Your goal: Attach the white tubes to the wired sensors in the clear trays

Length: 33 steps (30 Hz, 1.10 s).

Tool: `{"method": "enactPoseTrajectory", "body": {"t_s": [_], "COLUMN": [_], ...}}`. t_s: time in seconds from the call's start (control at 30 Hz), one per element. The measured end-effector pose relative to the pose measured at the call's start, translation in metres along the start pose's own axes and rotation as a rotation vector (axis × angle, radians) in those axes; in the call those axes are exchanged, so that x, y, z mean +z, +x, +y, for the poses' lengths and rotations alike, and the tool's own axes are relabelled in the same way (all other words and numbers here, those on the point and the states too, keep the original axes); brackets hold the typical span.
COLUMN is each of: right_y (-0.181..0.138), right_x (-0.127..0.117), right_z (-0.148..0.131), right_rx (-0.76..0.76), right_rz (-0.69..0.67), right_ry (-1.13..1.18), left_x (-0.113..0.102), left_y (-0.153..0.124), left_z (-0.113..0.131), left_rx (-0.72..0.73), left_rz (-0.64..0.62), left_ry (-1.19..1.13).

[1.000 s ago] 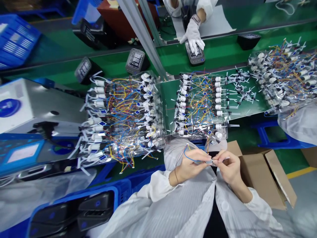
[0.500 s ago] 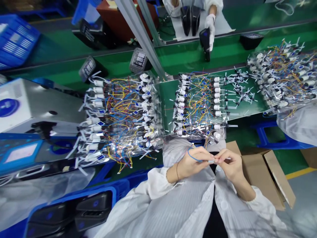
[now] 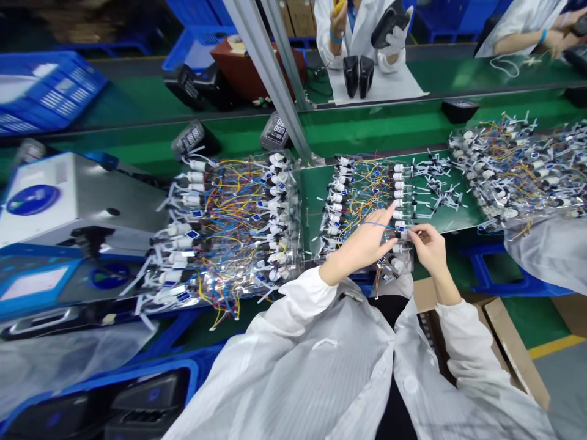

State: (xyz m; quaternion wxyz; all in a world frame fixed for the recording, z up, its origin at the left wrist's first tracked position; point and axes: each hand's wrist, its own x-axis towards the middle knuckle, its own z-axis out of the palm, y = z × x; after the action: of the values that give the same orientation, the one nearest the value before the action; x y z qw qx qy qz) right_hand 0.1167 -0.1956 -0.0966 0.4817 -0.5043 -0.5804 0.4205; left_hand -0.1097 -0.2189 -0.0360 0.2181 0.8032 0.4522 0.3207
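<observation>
Over the right-hand column of the middle row of small white cylinders with black ends (image 3: pixel 398 186), my left hand (image 3: pixel 362 244) is held with fingers stretched out and thumb apart. A thin blue wire (image 3: pixel 376 224) runs across its fingers. My right hand (image 3: pixel 431 247) is closed in a pinch on a short whitish tube (image 3: pixel 414 230) at the end of one cylinder. That cylinder is partly hidden between the hands. Red, yellow and blue wires (image 3: pixel 362 189) lie tangled between the two columns of cylinders, on clear plastic.
To the left lies a larger wired bundle (image 3: pixel 243 214); another pile (image 3: pixel 518 165) is at right. Loose white tube pieces (image 3: pixel 443 183) lie on the green table. A metal post (image 3: pixel 270 79) rises behind. A co-worker's gloved hand (image 3: pixel 397 36) holds a black device. A cardboard box (image 3: pixel 509 342) stands below right.
Both hands have moved forward from near my lap to the middle row of cylinders. My left fingers have spread from a pinch. The co-worker's gloved hand has lifted the black device.
</observation>
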Motion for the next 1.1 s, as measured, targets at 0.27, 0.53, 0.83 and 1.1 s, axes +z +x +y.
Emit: {"method": "enactPoseTrajectory", "body": {"t_s": [0.27, 0.53, 0.83, 1.1], "right_y": [0.004, 0.003, -0.004, -0.021], "right_x": [-0.016, -0.026, -0.013, -0.033], "right_z": [0.023, 0.030, 0.017, 0.014], "right_rx": [-0.104, -0.454, -0.455, -0.352], "right_rz": [-0.003, -0.077, -0.115, 0.057], "right_ry": [-0.069, -0.555, -0.880, -0.713], "left_x": [0.010, 0.013, -0.010, -0.028], "left_y": [0.019, 0.011, -0.005, -0.044], "left_z": [-0.018, -0.020, 0.004, 0.034], "left_rx": [-0.066, -0.128, -0.041, 0.131], "left_rz": [-0.038, -0.126, -0.295, -0.138], "left_ry": [0.116, 0.208, 0.283, 0.087]}}
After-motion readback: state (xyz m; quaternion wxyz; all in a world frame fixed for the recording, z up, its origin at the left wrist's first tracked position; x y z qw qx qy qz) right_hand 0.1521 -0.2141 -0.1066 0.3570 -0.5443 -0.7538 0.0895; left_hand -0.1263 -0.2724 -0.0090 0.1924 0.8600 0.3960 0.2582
